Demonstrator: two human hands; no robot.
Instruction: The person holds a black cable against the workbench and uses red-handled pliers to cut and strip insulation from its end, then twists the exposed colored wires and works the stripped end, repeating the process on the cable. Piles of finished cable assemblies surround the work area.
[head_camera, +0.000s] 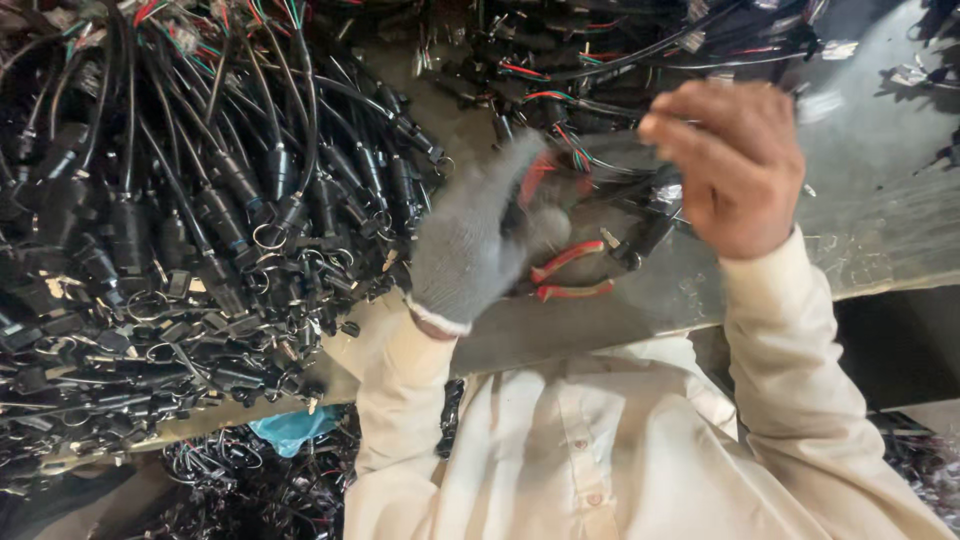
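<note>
Gloved left hand w/ red-handled pliers, bare right hand pinching black cable, blurred

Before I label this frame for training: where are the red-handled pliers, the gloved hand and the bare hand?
red-handled pliers (570, 275), head view, on the handles.
gloved left hand (470, 240), head view, back of glove.
bare right hand (735, 165), head view, back of hand.

A workshop: heaps of black cable assemblies cover the workbench
</note>
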